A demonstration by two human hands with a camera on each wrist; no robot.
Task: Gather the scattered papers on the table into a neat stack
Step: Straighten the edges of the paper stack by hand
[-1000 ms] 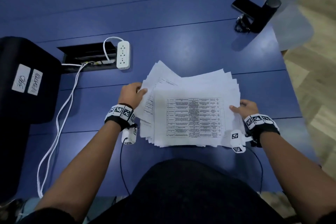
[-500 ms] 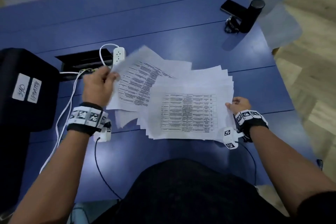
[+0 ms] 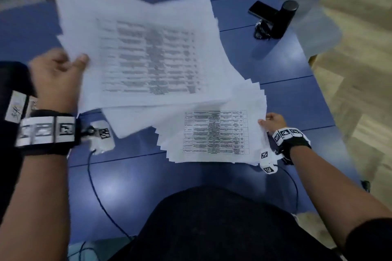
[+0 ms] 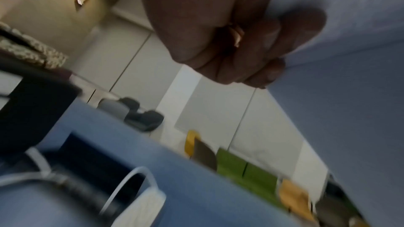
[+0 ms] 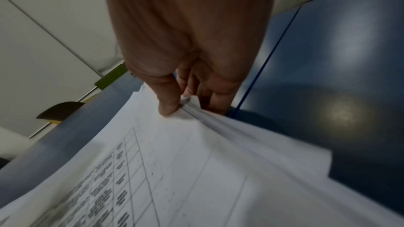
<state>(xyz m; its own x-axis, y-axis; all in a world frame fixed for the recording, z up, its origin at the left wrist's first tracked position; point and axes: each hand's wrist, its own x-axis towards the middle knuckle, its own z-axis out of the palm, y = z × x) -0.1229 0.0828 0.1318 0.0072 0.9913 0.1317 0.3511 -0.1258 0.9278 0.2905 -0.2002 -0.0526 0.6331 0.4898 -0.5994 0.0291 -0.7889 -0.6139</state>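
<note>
— Papers first: where do the white printed sheets sit?

— In two lots. A fanned stack of white table-printed sheets (image 3: 214, 135) lies on the blue panelled table (image 3: 286, 99), near its front edge. Its left edges are stepped and uneven. The right hand (image 3: 273, 122) pinches its right edge, thumb on top, fingers underneath.

— And the rest?

— The left hand (image 3: 56, 76) grips a blurred bundle of white printed sheets (image 3: 146, 53) by its left edge, raised and tilted above the table. Its lower right corner overlaps the fanned stack's far left part.

— Room to move?

— Bare blue surface shows in front of the stack and to its right. A black cylindrical stand holding a dark phone (image 3: 275, 18) sits well apart, by the far right edge. A black box with white labels (image 3: 12, 99) lies at the left edge, beside the left wrist.
</note>
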